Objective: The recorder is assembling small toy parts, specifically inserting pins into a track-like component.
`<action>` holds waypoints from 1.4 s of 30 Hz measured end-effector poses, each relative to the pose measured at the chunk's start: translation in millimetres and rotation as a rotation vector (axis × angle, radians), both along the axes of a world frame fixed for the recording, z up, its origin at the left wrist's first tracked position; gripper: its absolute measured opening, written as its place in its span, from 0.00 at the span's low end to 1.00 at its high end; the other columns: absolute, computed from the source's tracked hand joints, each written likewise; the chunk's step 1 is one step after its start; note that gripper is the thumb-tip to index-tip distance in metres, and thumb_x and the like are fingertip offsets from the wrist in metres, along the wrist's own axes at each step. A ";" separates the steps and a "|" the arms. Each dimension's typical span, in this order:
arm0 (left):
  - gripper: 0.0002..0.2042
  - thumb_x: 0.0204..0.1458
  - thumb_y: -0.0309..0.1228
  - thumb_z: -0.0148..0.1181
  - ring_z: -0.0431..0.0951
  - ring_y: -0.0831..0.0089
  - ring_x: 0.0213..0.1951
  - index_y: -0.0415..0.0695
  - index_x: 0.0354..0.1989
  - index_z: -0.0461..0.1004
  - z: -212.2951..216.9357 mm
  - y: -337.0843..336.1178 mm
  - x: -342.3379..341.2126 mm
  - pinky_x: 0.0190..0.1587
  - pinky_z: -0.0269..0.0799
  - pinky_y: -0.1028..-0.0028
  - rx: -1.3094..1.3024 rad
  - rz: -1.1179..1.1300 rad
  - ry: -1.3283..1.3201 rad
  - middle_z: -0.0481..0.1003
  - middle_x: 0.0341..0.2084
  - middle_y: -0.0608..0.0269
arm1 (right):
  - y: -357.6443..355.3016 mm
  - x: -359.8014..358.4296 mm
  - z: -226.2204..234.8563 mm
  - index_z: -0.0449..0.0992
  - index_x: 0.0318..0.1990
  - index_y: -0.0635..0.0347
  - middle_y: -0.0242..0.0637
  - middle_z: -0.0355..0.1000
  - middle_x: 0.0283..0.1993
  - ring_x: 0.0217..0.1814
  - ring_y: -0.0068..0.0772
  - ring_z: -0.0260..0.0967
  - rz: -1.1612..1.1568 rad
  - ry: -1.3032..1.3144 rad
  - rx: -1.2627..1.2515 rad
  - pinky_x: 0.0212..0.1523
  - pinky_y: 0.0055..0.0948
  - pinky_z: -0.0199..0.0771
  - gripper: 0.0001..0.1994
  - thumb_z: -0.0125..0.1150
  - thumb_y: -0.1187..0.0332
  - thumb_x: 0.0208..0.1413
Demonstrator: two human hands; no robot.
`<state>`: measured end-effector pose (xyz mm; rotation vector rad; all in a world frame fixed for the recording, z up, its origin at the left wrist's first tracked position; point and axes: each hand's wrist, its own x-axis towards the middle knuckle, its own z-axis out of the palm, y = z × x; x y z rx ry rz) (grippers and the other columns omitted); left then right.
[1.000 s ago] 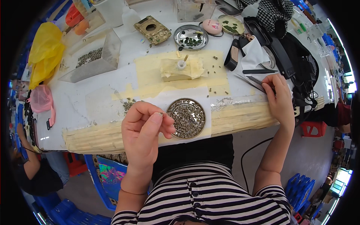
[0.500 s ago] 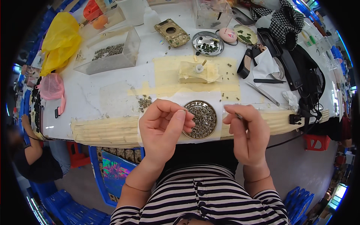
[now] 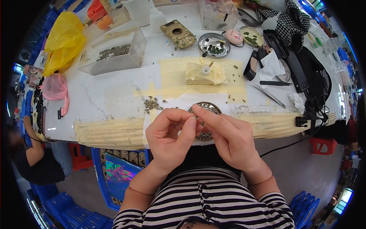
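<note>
Left hand (image 3: 167, 139) and right hand (image 3: 228, 137) held together at table edge (image 3: 114, 131), fingertips pinched on tiny dark part (image 3: 201, 123), too small to identify. Round metal dish (image 3: 207, 134) partly hidden directly beneath. Pile of small parts (image 3: 151, 104) at 10 o'clock from left hand. Tweezers (image 3: 268, 95) at 2 o'clock, well apart.

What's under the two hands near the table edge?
A round metal dish of tiny dark beads on white paper. The left hand and right hand cover most of it.
</note>
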<state>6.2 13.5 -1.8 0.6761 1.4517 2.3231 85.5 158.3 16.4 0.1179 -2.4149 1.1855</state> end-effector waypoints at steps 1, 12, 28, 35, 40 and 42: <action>0.04 0.56 0.16 0.56 0.80 0.76 0.34 0.33 0.38 0.72 -0.6 -0.2 -0.2 0.39 0.79 0.77 -0.006 0.000 0.020 0.78 0.31 0.58 | 0.4 -0.1 -0.1 0.70 0.63 0.53 0.37 0.70 0.26 0.25 0.35 0.70 0.000 -0.003 -0.005 0.26 0.31 0.72 0.31 0.56 0.83 0.48; 0.04 0.55 0.16 0.57 0.80 0.77 0.34 0.32 0.38 0.72 -2.0 -2.0 0.3 0.40 0.78 0.78 -0.048 0.022 0.089 0.77 0.32 0.59 | -0.6 -1.0 1.3 0.72 0.61 0.52 0.37 0.72 0.28 0.27 0.36 0.73 0.008 -0.022 -0.021 0.28 0.32 0.74 0.29 0.56 0.83 0.47; 0.04 0.54 0.16 0.58 0.78 0.78 0.33 0.33 0.38 0.74 -9.2 -4.9 0.4 0.38 0.75 0.79 -0.124 0.084 0.229 0.77 0.31 0.60 | -0.8 0.9 5.9 0.72 0.60 0.53 0.37 0.71 0.28 0.27 0.36 0.72 0.010 -0.056 0.002 0.28 0.32 0.73 0.29 0.55 0.84 0.47; 0.04 0.54 0.17 0.59 0.78 0.79 0.33 0.33 0.37 0.74 -8.7 -4.8 0.9 0.38 0.74 0.80 -0.101 0.065 0.189 0.77 0.31 0.60 | -0.4 1.4 4.6 0.72 0.60 0.53 0.36 0.72 0.28 0.27 0.36 0.72 0.020 -0.053 -0.034 0.28 0.32 0.74 0.29 0.56 0.83 0.47; 0.04 0.54 0.17 0.59 0.78 0.79 0.33 0.33 0.38 0.74 -6.6 -5.2 0.5 0.38 0.74 0.80 -0.103 0.053 0.160 0.77 0.31 0.60 | -0.4 1.4 6.6 0.72 0.60 0.54 0.36 0.72 0.28 0.28 0.37 0.73 0.017 -0.059 -0.030 0.28 0.33 0.74 0.29 0.56 0.83 0.46; 0.05 0.53 0.17 0.59 0.78 0.78 0.33 0.33 0.37 0.74 -6.5 -4.3 1.2 0.38 0.74 0.79 -0.111 0.066 0.152 0.77 0.31 0.60 | -0.8 1.2 6.1 0.72 0.60 0.54 0.36 0.72 0.28 0.28 0.37 0.73 0.010 -0.046 -0.005 0.28 0.32 0.74 0.29 0.56 0.83 0.46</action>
